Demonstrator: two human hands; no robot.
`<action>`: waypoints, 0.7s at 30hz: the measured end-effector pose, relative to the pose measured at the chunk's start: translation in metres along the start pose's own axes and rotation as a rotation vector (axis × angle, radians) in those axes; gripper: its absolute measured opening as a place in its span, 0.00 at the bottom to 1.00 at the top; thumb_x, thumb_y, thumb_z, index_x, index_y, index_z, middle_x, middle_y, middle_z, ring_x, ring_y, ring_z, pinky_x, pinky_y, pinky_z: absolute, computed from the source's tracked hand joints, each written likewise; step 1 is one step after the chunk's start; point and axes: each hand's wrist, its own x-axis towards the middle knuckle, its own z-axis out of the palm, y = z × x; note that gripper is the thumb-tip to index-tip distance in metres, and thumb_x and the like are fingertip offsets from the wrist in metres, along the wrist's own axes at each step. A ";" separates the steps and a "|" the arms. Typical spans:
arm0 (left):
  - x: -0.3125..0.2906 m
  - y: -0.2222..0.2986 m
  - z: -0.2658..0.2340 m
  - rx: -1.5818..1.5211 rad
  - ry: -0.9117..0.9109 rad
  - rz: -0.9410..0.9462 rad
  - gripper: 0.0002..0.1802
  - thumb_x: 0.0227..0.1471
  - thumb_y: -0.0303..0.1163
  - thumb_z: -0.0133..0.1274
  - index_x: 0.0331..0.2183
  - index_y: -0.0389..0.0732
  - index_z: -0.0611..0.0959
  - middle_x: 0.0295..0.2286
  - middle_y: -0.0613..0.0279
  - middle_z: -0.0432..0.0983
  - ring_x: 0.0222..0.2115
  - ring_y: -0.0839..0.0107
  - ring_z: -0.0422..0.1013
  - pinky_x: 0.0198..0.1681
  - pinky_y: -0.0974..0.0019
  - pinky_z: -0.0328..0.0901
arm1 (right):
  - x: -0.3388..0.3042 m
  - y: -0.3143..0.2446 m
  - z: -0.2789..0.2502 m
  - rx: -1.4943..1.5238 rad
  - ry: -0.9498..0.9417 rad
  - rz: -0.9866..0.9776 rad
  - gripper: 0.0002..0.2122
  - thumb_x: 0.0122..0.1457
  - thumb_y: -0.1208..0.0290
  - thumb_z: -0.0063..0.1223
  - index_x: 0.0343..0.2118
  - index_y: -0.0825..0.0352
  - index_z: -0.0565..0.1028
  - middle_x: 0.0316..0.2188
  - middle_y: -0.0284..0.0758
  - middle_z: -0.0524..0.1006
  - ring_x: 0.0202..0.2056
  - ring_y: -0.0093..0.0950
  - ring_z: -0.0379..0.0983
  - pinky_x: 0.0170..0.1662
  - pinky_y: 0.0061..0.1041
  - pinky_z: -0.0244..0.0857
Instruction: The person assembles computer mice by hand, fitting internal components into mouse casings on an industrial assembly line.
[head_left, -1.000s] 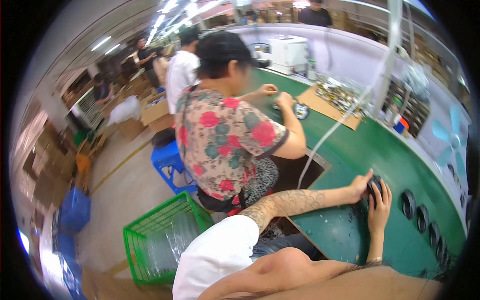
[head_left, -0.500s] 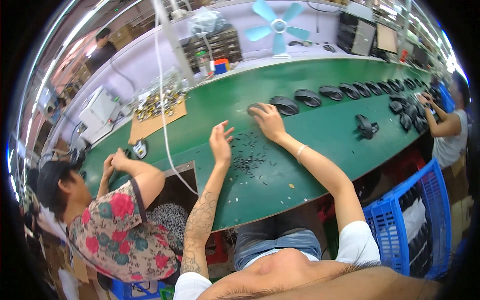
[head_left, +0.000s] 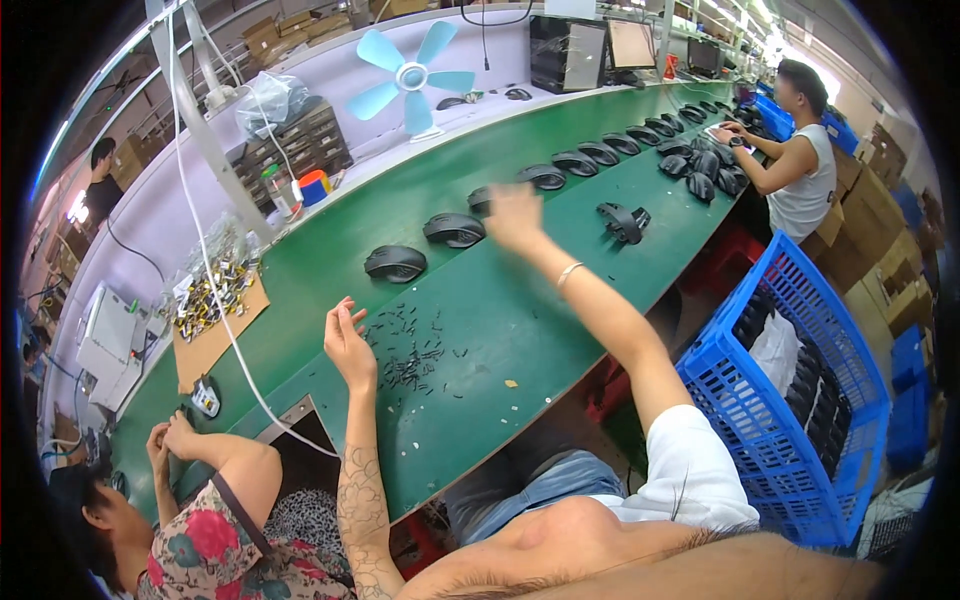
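Note:
My left hand [head_left: 350, 345] hovers at the left side of a scatter of small black strips [head_left: 410, 365], fingers loosely bent and apart, with nothing visible in them. My right hand [head_left: 515, 217] is over the row of black computer mice, beside a partly covered mouse [head_left: 480, 201]. Motion blurs its fingers, so whether it grips anything is unclear. Left of it, a mouse [head_left: 454, 230] and the row's nearest mouse [head_left: 395, 264] rest on the green bench [head_left: 490, 340]. An upturned or opened mouse [head_left: 623, 223] lies separately to the right.
A blue crate [head_left: 730, 400] holding dark parts stands at my right. One co-worker [head_left: 800, 150] handles something beside a heap of mice [head_left: 700, 165]; another [head_left: 215, 530] sits at my left. A white cable [head_left: 203, 235] hangs across the left side. A fan [head_left: 412, 78] stands behind the bench.
The view has turned to the right. My right hand has moved right along the row of mice, away from the nearest mouse that it was touching. My left hand stays beside the strips.

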 end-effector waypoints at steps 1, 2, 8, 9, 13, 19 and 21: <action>-0.001 0.007 0.014 -0.031 -0.025 0.002 0.19 0.58 0.40 0.38 0.37 0.35 0.76 0.35 0.60 0.73 0.33 0.70 0.72 0.34 0.69 0.64 | 0.006 0.052 -0.001 -0.217 0.047 0.149 0.22 0.50 0.65 0.47 0.48 0.69 0.65 0.49 0.49 0.65 0.54 0.49 0.56 0.50 0.50 0.55; -0.001 0.008 0.019 -0.018 -0.044 0.009 0.19 0.58 0.41 0.37 0.37 0.36 0.76 0.35 0.62 0.73 0.32 0.71 0.72 0.33 0.71 0.63 | 0.006 0.088 -0.006 -0.346 0.009 0.290 0.21 0.53 0.67 0.43 0.49 0.73 0.65 0.52 0.51 0.61 0.56 0.50 0.52 0.52 0.51 0.51; -0.005 0.007 0.023 0.004 -0.091 0.011 0.19 0.58 0.42 0.37 0.37 0.37 0.75 0.36 0.63 0.72 0.32 0.72 0.72 0.31 0.72 0.62 | -0.003 0.177 -0.028 -0.058 -0.335 0.619 0.15 0.52 0.74 0.46 0.43 0.69 0.72 0.48 0.51 0.67 0.51 0.51 0.60 0.52 0.43 0.56; -0.006 0.008 0.024 0.004 -0.103 -0.001 0.19 0.58 0.42 0.37 0.37 0.38 0.75 0.36 0.63 0.72 0.32 0.72 0.72 0.31 0.72 0.62 | -0.004 0.179 -0.027 -0.061 -0.330 0.622 0.15 0.52 0.74 0.46 0.43 0.69 0.72 0.48 0.51 0.67 0.51 0.51 0.60 0.52 0.43 0.56; -0.011 0.015 0.027 -0.076 -0.108 -0.015 0.18 0.57 0.40 0.40 0.42 0.35 0.71 0.39 0.58 0.70 0.32 0.69 0.72 0.34 0.69 0.64 | -0.007 0.167 -0.026 -0.064 -0.031 0.428 0.11 0.49 0.76 0.46 0.37 0.69 0.74 0.40 0.47 0.72 0.45 0.46 0.66 0.46 0.39 0.63; -0.009 0.009 0.017 -0.164 -0.174 0.000 0.23 0.55 0.40 0.44 0.48 0.36 0.65 0.44 0.54 0.67 0.38 0.68 0.70 0.38 0.68 0.63 | -0.029 0.003 -0.056 0.581 0.166 -0.495 0.28 0.37 0.77 0.59 0.47 0.71 0.66 0.40 0.45 0.70 0.42 0.41 0.66 0.48 0.34 0.60; -0.011 0.008 0.017 -0.241 -0.252 0.013 0.24 0.55 0.42 0.43 0.49 0.36 0.66 0.44 0.55 0.68 0.39 0.67 0.69 0.39 0.68 0.63 | -0.052 -0.056 -0.065 0.702 0.104 -0.653 0.29 0.38 0.75 0.61 0.47 0.71 0.66 0.41 0.44 0.69 0.43 0.41 0.65 0.49 0.32 0.60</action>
